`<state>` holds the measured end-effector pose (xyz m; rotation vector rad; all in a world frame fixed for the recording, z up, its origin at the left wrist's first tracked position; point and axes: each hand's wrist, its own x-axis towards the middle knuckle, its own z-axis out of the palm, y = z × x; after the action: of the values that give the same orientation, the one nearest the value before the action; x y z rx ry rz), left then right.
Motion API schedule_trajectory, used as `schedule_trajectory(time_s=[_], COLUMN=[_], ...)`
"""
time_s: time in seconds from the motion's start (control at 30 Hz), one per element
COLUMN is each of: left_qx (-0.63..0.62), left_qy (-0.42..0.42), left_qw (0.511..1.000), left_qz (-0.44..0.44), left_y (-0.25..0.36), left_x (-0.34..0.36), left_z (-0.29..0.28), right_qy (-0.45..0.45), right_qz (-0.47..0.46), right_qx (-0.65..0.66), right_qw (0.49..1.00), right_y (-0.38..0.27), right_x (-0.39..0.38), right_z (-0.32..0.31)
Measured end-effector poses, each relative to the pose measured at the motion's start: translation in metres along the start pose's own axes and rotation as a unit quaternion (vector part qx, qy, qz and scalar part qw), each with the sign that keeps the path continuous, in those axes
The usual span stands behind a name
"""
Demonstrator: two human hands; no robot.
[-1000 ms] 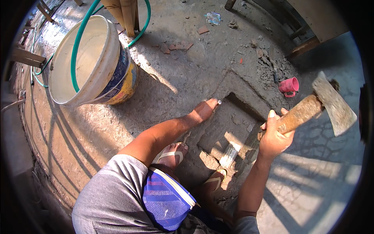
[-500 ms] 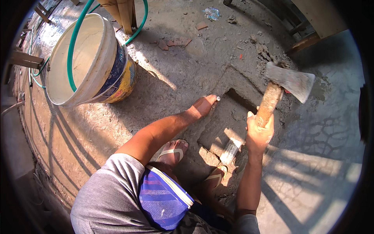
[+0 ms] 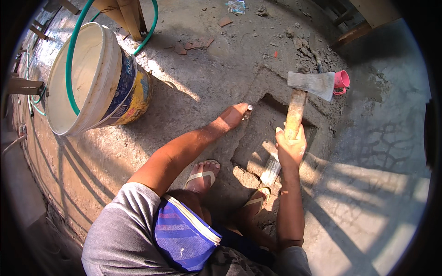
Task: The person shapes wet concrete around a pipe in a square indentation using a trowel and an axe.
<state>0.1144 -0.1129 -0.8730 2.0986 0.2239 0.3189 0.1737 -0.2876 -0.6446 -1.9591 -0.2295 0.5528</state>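
My right hand [image 3: 292, 149] is wrapped round the wooden handle of an axe [image 3: 311, 83], raised over a rectangular trench cut in the rough floor. The worn grey axe head points away from me, its wide edge to the right. My left hand [image 3: 232, 117] is closed on a metal rod [image 3: 250, 108] at the trench's left side; only its pale, shiny top shows above the fist, and the lower part is hidden. A whitish pipe [image 3: 270, 171] lies in the near end of the trench, close to my right foot.
A large bucket [image 3: 99, 73] stands at the left, with a green hose [image 3: 73, 60] over its rim. A pink mug [image 3: 341, 80] sits beyond the axe, near loose rubble [image 3: 306, 48]. Broken tile pieces [image 3: 199, 44] lie farther off. Smooth grey concrete [image 3: 368, 152] borders the right.
The axe has swung left with my right hand, uncovering the pink mug. My left hand keeps its grip on the rod. The whole view has shifted slightly.
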Motion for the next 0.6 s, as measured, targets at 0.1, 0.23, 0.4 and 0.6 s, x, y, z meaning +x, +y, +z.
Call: schedule_trajectory(time_s=[0.1, 0.23, 0.4, 0.6], left_qx=[-0.037, -0.088, -0.175, -0.058], left_qy=[-0.012, -0.015, -0.002, -0.014], left_qw=[0.999, 0.995, 0.98, 0.997], left_qz=[-0.017, -0.041, -0.095, -0.045], left_y=[0.006, 0.011, -0.006, 0.005], left_x=[0.001, 0.009, 0.006, 0.007], left_z=[-0.001, 0.006, -0.003, -0.007], right_qy=[0.149, 0.109, -0.051, 0.071], right_qz=[-0.115, -0.212, -0.014, -0.148], right_qx=[0.092, -0.223, -0.235, -0.166], right_qw=[0.978, 0.945, 0.97, 0.972], right_y=[-0.011, 0.102, 0.058, 0.079], right_x=[-0.003, 0.011, 0.006, 0.003], right_z=[0.005, -0.001, 0.017, 0.022])
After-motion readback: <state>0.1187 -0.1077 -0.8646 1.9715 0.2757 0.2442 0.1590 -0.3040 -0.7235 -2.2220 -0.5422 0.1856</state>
